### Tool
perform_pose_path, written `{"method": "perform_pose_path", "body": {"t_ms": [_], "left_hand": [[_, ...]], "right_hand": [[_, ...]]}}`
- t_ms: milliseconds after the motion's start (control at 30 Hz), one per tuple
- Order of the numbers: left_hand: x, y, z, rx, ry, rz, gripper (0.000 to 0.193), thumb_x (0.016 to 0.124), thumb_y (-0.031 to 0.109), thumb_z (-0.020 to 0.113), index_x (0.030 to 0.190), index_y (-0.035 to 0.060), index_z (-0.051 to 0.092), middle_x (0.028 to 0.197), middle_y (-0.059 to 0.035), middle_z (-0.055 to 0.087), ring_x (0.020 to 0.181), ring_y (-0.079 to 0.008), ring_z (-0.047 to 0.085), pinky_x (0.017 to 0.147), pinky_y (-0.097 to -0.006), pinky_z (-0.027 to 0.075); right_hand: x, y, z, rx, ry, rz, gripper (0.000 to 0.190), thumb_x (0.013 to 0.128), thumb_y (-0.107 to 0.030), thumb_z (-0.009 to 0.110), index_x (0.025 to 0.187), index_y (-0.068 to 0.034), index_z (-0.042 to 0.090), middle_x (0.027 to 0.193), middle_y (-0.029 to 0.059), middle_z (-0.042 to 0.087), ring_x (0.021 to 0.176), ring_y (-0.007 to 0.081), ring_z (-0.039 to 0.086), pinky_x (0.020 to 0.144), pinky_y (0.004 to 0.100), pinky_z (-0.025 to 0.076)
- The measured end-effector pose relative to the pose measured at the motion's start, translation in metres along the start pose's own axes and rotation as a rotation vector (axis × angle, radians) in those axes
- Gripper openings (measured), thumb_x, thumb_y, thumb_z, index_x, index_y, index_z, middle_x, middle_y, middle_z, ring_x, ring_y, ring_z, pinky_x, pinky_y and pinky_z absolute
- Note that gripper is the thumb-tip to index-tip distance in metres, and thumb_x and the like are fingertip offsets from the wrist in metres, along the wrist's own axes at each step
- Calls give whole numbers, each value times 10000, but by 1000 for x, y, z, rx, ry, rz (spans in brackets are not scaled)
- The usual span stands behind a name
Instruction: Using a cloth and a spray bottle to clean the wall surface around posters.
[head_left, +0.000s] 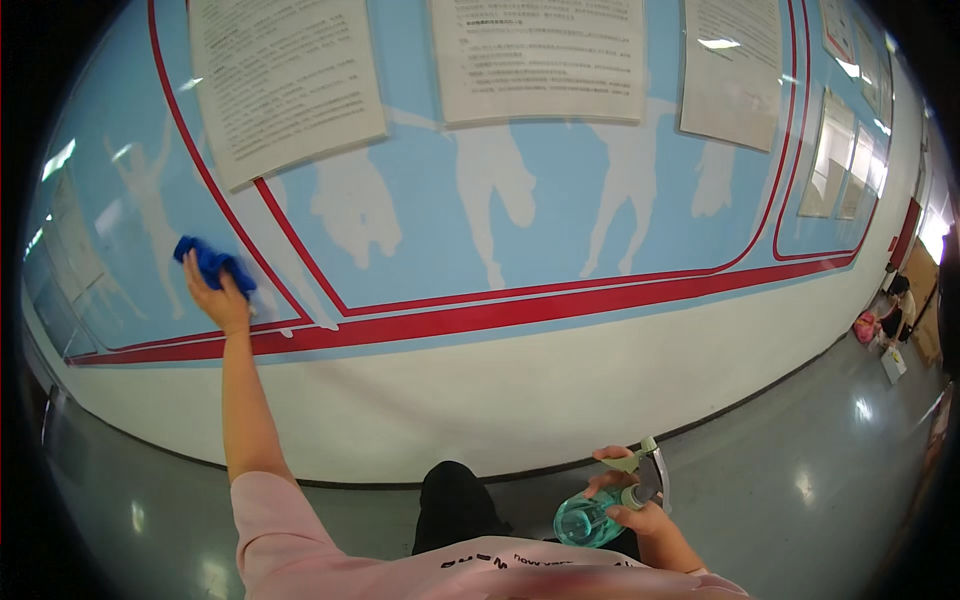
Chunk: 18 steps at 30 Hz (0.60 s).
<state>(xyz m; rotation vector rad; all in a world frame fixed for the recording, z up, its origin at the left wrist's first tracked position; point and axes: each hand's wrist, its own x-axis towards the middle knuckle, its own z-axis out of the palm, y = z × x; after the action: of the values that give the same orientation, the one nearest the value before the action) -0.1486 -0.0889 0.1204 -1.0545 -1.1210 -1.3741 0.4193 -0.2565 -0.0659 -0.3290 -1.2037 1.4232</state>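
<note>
My left hand (219, 296) presses a blue cloth (214, 264) against the light-blue display board (420, 217) on the wall, left of a slanting red line and over the pale printed figures. Low in front of my body, my right hand (637, 510) holds a translucent green spray bottle (589, 519) by its neck and trigger head. The bottle is tilted, its base towards the left. Printed sheets in clear holders, among them a middle sheet (540, 60), hang on the upper part of the board.
A thick red band (480, 319) runs along the board's lower edge, above white wall (487, 397). The wall meets a shiny grey floor (780, 480) at a dark skirting. Far right, another person (900, 307) is low down beside a pink item (866, 328) and a white box (893, 364).
</note>
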Motion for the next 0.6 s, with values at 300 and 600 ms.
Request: {"method": "perform_pose_path", "body": {"t_ms": [300, 600], "left_hand": [[-90, -36, -15, 261, -20, -609, 561, 857, 133, 525, 1347, 5, 285, 1361, -191, 336, 1237, -344, 358, 1025, -407, 310], [-119, 206, -14, -18, -492, 60, 783, 632, 177, 656, 1339, 66, 339, 1413, -207, 222, 1283, -415, 207, 1012, -545, 187]], "right_hand": [[4, 3, -6, -36, -23, 61, 744, 639, -63, 641, 1292, 25, 296, 1277, 162, 382, 930, 221, 602, 831, 348, 479], [7, -18, 1, 13, -77, 112, 731, 634, -77, 654, 1278, 30, 327, 1266, 170, 398, 919, 232, 606, 867, 372, 459]]}}
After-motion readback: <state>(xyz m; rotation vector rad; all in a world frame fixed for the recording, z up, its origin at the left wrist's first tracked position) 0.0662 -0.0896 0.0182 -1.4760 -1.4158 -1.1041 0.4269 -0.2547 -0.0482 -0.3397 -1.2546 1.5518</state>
